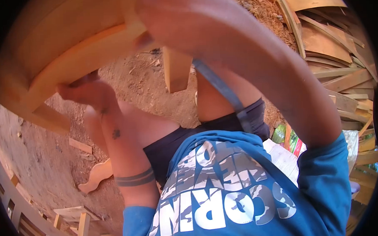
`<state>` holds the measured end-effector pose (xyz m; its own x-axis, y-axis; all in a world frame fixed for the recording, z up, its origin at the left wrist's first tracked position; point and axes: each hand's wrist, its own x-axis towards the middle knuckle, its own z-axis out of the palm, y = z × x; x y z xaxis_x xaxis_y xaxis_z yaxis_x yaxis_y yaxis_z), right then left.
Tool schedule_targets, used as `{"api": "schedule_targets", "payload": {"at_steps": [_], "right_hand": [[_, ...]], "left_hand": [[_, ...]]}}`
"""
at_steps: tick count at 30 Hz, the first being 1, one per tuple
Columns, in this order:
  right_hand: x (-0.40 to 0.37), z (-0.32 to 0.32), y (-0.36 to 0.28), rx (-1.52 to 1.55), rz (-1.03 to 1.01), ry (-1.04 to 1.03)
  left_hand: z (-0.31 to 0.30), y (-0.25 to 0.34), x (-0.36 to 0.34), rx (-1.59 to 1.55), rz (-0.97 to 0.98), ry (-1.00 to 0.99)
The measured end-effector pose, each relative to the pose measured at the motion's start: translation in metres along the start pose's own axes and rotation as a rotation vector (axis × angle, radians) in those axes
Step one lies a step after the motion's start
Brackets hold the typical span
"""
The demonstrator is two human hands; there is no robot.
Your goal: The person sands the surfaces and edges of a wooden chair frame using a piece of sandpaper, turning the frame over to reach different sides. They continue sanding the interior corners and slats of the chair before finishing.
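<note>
Left hand (88,93) grips wooden frame (78,55) from below, seemingly to steady it | right hand (153,22) blurred against it, perhaps bracing; cannot tell if gripping

Wooden furniture (79,57): smooth, orange-brown, partly out of view
Legs (177,72): blocky, square-cut
Place: above dirt ground (143,84)

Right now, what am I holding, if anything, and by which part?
Your left hand appears to hold the large wooden piece by its near edge. Your right hand is blurred at the same piece; its grip can't be told.
</note>
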<state>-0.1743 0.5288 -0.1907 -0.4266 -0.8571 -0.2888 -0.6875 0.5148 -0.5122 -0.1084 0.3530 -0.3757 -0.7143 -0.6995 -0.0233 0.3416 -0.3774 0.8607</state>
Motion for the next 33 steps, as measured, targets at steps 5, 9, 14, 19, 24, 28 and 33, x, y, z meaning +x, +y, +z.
{"api": "schedule_targets", "payload": {"at_steps": [5, 9, 14, 19, 24, 28, 33], "right_hand": [[0.003, 0.033, 0.004, -0.442, -0.002, 0.286], [0.031, 0.034, -0.001, -0.111, 0.319, 0.226], [0.009, 0.032, -0.008, 0.958, 0.696, 0.549], [-0.021, 0.044, -0.001, 1.099, 0.467, 0.704], [-0.034, 0.053, -0.002, 1.019, 0.382, 0.737], [-0.030, 0.062, -0.008, 0.952, 0.331, 0.715], [-0.025, 0.065, 0.003, 0.877, 0.339, 0.687]], "left_hand": [[-0.024, -0.009, 0.011, -0.011, -0.015, -0.009], [-0.050, -0.008, 0.021, 0.125, -0.013, -0.087], [-0.052, 0.000, 0.019, 0.183, -0.029, 0.042], [-0.083, -0.013, 0.037, 0.413, 0.094, 0.032], [-0.063, -0.015, 0.021, 0.262, 0.004, 0.031], [-0.051, -0.009, 0.003, 0.152, -0.029, 0.009], [-0.029, 0.004, -0.002, -0.037, -0.072, -0.092]]}}
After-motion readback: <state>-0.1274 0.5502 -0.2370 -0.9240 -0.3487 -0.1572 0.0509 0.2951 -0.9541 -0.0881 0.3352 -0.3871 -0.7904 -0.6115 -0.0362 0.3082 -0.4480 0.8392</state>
